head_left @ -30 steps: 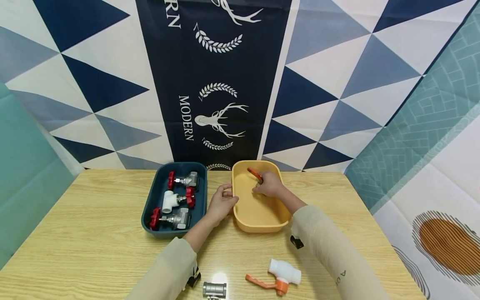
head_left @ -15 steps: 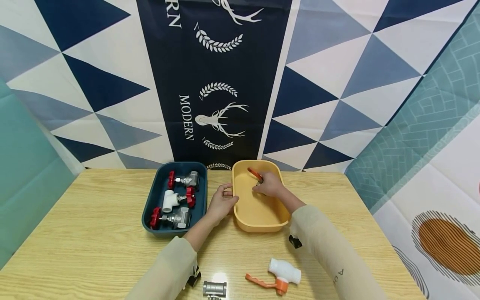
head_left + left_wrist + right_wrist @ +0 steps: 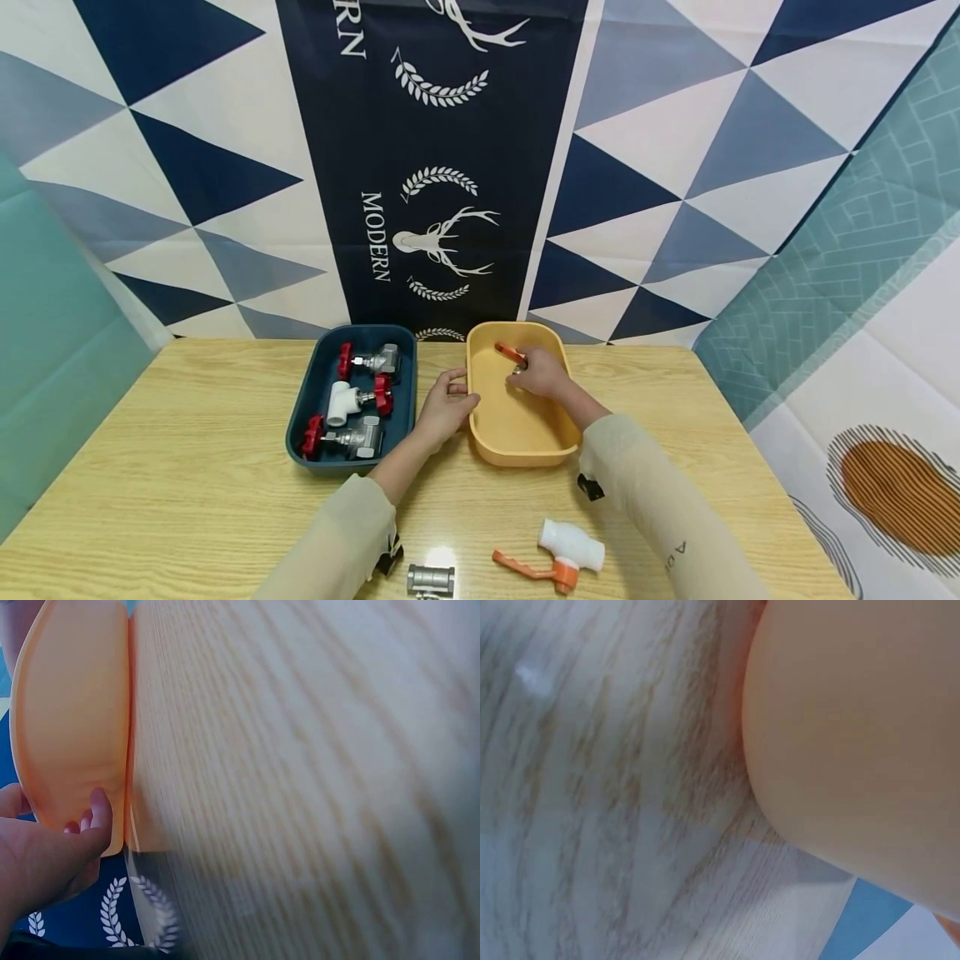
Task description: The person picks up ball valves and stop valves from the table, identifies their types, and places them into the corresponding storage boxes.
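My right hand (image 3: 540, 372) is inside the yellow bin (image 3: 517, 457), holding a valve by or near its orange-red lever handle (image 3: 511, 353). Most of that valve's body is hidden behind the fingers, with only a bit of metal showing. On the bin's left side, my left hand (image 3: 444, 405) grips the rim, thumb over the edge and fingers against the outer wall. The left wrist view shows this left hand (image 3: 52, 851) at the bin's wall (image 3: 75, 712) from close by. In the right wrist view, the bin's outer wall (image 3: 855, 750) covers the right side and the right hand is hidden.
Left of the yellow bin stands a dark blue bin (image 3: 300, 417) holding several red-wheeled valves. Near the front of the wooden table (image 3: 187, 500) lie a white ball valve (image 3: 572, 546) with an orange lever and a metal valve (image 3: 431, 578). A patterned cloth hangs behind.
The orange-red handle in my right hand has tipped slightly flatter. Both hands stay in place, and the head view has shifted a little.
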Demonstrator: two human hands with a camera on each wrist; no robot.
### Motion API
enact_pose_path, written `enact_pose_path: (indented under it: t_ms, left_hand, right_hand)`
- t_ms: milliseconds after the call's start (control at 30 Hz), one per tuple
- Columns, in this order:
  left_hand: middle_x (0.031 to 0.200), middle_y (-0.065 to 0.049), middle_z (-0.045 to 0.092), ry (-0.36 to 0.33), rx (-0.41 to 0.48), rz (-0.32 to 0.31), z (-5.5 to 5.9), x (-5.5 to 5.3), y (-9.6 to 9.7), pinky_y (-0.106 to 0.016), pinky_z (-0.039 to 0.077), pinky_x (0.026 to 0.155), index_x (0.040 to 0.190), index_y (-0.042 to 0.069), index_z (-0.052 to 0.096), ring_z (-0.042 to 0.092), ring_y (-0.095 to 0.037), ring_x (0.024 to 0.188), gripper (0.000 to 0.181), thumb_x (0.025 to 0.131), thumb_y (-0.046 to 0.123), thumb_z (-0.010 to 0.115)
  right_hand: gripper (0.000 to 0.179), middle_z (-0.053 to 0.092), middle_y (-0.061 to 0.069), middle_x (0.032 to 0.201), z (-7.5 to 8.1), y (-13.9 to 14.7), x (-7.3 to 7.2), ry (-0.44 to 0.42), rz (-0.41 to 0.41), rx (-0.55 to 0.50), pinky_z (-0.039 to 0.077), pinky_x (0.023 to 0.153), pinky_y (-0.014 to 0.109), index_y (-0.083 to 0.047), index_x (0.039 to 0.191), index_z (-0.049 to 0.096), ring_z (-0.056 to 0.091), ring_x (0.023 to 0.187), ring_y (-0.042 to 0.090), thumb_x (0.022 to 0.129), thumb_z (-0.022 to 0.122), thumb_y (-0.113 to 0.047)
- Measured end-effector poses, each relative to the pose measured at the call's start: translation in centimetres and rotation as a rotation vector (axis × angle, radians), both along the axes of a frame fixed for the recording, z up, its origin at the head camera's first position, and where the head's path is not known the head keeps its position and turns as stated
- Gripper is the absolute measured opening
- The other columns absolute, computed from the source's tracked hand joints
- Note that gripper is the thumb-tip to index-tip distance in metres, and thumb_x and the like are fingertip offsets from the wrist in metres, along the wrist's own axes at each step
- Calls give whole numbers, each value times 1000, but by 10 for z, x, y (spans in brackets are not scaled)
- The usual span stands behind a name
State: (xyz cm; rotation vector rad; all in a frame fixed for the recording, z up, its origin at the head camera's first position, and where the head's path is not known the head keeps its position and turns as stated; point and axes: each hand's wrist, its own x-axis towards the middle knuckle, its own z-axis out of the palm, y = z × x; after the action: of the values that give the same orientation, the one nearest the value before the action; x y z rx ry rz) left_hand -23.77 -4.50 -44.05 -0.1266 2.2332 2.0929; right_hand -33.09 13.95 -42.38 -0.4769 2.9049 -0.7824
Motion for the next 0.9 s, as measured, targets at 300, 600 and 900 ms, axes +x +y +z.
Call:
enact_pose_path:
  t_ms: [300,600,900]
  left_hand:
    - [109,-15,52,-6,4,2,1,0,2,-28,53,70,134,6,43,58,-23,96,49,88,8,60]
    - [109,-17,52,4,-25,6,0,1,3,-29,53,71,135,5,42,58,-25,98,51,88,9,60]
    - [114,-19,51,-10,-21,9,1,2,3,-29,53,72,135,7,42,58,-26,102,50,89,10,60]
  right_hand:
    - [66,61,11,85,2,0,0,-13,-18,23,40,64,23,7,130,48,52,71,18,74,72,-18]
    - [48,65,22,106,12,1,6,53,25,-25,47,87,42,6,116,59,57,97,32,75,72,-15]
    - [48,61,23,115,22,0,19,62,8,-103,47,90,45,7,119,57,55,108,37,80,70,-16]
